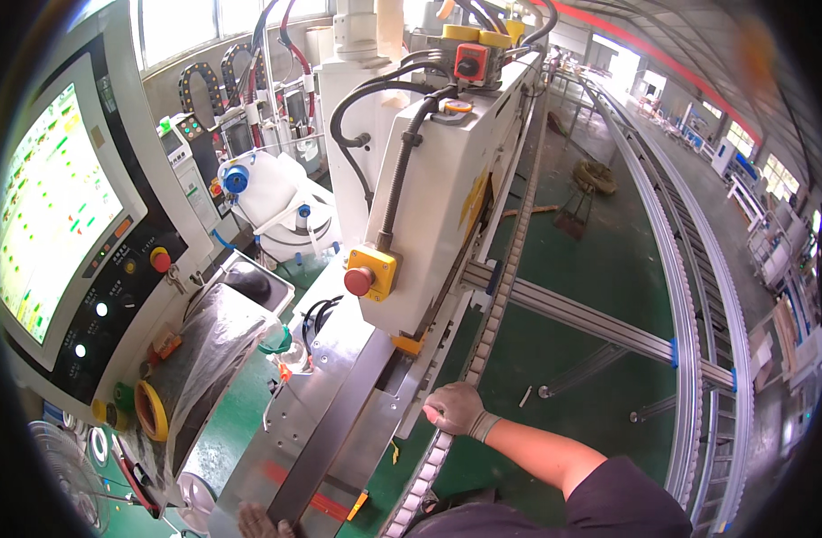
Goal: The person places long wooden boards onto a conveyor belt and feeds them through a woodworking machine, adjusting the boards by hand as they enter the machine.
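My right hand, in a light glove, is closed over the narrow roller rail beside the machine. Its fingers curl down at the rail's left side, with a pinkish tip showing. At the lower edge, my left hand shows only in part. It is gloved, and its fingers lie spread by a long dark flat strip on the metal machine bed. The strip runs up toward the white machine housing. A yellow box with a red stop button is fixed to the housing's near end.
On the left stands a control panel with a lit screen. Below it, a shelf under plastic film bears yellow tape rolls. A white plastic container stands behind. Rightward, a metal crossbar reaches a long conveyor frame.
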Demonstrator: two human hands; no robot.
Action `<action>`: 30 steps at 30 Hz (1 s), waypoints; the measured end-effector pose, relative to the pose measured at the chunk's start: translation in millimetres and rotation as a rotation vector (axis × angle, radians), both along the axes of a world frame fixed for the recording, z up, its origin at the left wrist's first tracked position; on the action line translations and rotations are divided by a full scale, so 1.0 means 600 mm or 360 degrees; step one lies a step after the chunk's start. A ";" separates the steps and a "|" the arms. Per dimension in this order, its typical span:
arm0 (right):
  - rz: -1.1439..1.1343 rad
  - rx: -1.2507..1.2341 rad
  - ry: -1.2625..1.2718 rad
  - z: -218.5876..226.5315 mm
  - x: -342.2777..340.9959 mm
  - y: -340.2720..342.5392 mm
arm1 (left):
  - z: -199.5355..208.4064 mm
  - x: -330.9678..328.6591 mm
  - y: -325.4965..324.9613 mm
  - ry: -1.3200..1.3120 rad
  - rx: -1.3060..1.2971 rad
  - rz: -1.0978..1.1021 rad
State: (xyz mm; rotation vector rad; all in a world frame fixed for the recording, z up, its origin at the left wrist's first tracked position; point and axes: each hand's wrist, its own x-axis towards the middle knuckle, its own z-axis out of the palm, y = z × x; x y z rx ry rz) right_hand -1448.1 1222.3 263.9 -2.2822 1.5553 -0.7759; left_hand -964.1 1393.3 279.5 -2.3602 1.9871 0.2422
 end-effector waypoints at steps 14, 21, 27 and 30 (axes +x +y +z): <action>0.0060 -0.0080 -0.0107 -0.003 0.019 -0.011 | 0.040 -0.132 -0.138 -0.0011 0.0030 -0.0006; 0.0039 -0.0151 -0.0103 0.005 0.015 -0.010 | 0.014 0.004 -0.001 -0.0016 -0.0270 0.0247; 0.0086 -0.0119 -0.0086 0.009 0.017 -0.008 | -0.008 -0.052 -0.040 -0.0176 -0.0447 0.0207; 0.0070 -0.0166 -0.0057 0.011 0.011 -0.015 | -0.011 -0.094 -0.085 -0.0117 -0.0407 0.0177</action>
